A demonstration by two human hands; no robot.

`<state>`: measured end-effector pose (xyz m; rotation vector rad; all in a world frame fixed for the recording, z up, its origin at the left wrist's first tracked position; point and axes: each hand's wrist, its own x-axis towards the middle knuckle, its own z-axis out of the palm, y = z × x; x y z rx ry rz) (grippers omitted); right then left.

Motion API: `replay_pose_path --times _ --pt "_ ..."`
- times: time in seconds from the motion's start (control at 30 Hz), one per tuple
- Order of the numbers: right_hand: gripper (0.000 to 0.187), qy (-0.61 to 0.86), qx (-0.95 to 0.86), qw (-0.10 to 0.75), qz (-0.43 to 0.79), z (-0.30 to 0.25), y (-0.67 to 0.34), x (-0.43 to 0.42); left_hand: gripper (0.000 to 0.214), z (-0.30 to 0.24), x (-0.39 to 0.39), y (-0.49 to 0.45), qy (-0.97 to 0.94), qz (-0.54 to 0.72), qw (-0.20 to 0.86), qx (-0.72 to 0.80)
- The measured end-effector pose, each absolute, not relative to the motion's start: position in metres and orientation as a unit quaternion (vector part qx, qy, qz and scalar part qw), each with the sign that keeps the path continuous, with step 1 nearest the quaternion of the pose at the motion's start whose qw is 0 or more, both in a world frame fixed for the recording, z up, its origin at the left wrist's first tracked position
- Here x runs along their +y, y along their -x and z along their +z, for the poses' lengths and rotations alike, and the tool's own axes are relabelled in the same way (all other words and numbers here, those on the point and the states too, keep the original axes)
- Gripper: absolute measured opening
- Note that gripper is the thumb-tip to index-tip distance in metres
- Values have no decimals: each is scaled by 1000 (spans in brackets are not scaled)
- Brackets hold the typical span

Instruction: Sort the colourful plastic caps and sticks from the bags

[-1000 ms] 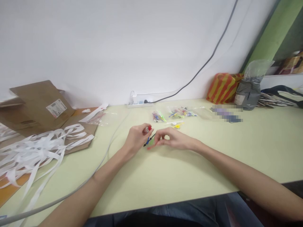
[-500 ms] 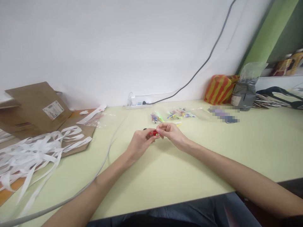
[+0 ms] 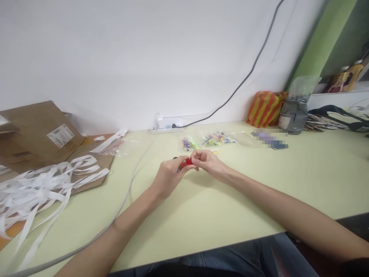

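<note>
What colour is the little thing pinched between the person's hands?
A small red object, a thin blue piece beneath it, best in the head view.

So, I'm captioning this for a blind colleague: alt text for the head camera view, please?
A left hand and right hand pinch a small red piece above a pale green table. Clear bags of colourful small parts lie beyond them; white paper strips lie on brown cardboard to the left.

Frame left: white paper strips (image 3: 34, 192) on brown cardboard (image 3: 92, 173); back centre: clear zip bags (image 3: 209, 141) before white power strip (image 3: 165, 130).
</note>
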<state>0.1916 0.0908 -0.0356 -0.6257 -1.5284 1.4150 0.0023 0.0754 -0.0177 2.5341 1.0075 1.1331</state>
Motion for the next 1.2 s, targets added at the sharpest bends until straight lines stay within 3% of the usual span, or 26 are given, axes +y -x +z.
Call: replay_pose_path --times 0.17,0.6,1.2 --pt "41 252 -603 501 567 -28 -190 85 30 -20 78 1 -850 385 72 352" --pt "43 280 -641 449 556 -35 -189 85 17 -20 75 1 -881 346 79 314" --pt "44 317 -640 488 501 -35 -183 82 12 -26 82 7 -888 328 52 319"
